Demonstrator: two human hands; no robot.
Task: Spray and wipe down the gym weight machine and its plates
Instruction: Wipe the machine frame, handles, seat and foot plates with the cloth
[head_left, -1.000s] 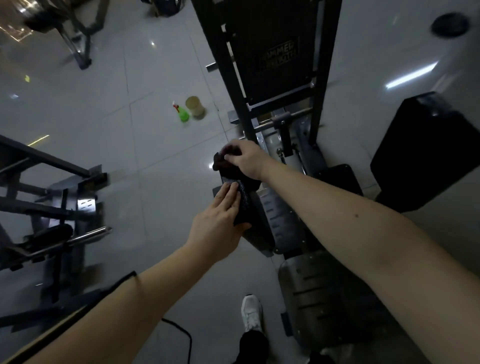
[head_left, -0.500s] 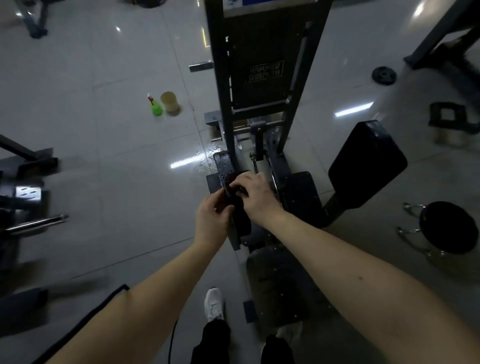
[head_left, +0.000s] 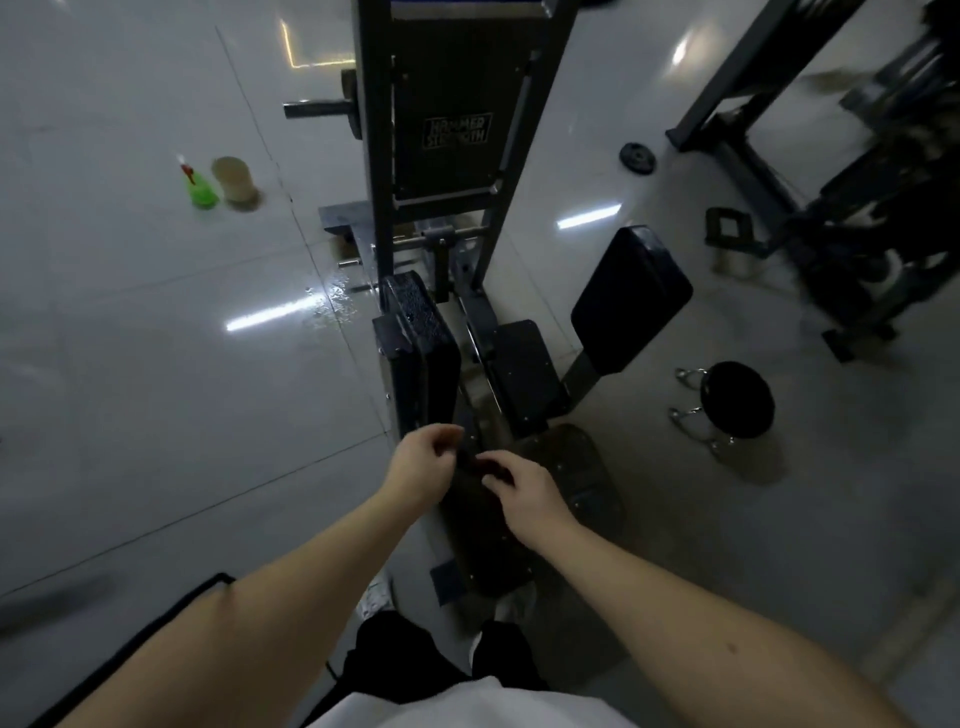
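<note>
I am holding the dark crumpled wiping cloth (head_left: 485, 469) low in front of me, just above the ribbed metal footplate (head_left: 576, 473) of the dark grey steel weight machine (head_left: 374, 156). My right hand (head_left: 524, 493) is pinching the cloth with curled fingers. My left hand (head_left: 418, 462) is hanging close beside it with its fingers curled at the cloth's edge. The light is dim, so I cannot tell if this hand is really gripping. The two hands are near each other but not touching.

I judge that I am in the wiping step, arranging the cloth between two surfaces. The narrow black textured pad (head_left: 421, 338) is standing just beyond my hands, and the wide black padded cushion (head_left: 631, 296) is leaning further to the right.

The green plastic spray bottle (head_left: 200, 187) is standing well apart on the glossy pale tiled floor (head_left: 130, 364), just beside a beige round container (head_left: 234, 179). A small black round weight plate (head_left: 638, 156) is lying on the floor behind the frame.

Next I am probably needing a clean face of the cloth and a firm two-handed grip. For fresh spray I would be stepping away to the bottle.
</note>
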